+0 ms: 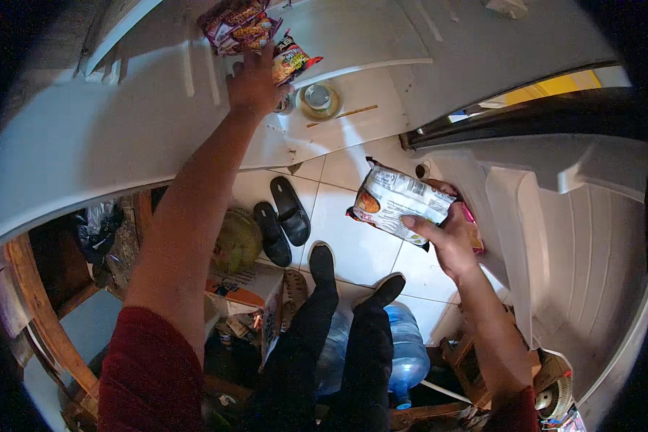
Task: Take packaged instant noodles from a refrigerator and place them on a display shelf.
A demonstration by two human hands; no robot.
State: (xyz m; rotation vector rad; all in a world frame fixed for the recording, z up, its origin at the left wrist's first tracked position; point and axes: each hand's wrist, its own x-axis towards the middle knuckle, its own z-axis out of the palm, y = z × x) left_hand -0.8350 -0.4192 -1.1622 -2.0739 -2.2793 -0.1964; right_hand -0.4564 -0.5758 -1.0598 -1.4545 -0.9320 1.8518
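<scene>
My left hand [254,81] reaches into a white cabinet. Its fingers and thumb close around the lower left side of a black-and-yellow instant noodle packet [292,58]. Just above the fingertips lie several purple noodle packets [240,27], partly cut off by the picture's top edge. Over the tiled floor, my right hand [453,243] grips a noodle packet [399,197] with its white printed back facing up, the thumb pressed on it. Pink-and-red packaging [472,229] shows behind that hand's fingers; how many packets it holds is hidden.
A round clear container [318,100] and a thin stick [343,115] are on the cabinet's white surface. A pale ribbed panel [572,237] rises at right. Black slides [290,210], a cardboard box [243,289], blue water jugs [407,351] and a fan [553,391] surround my feet.
</scene>
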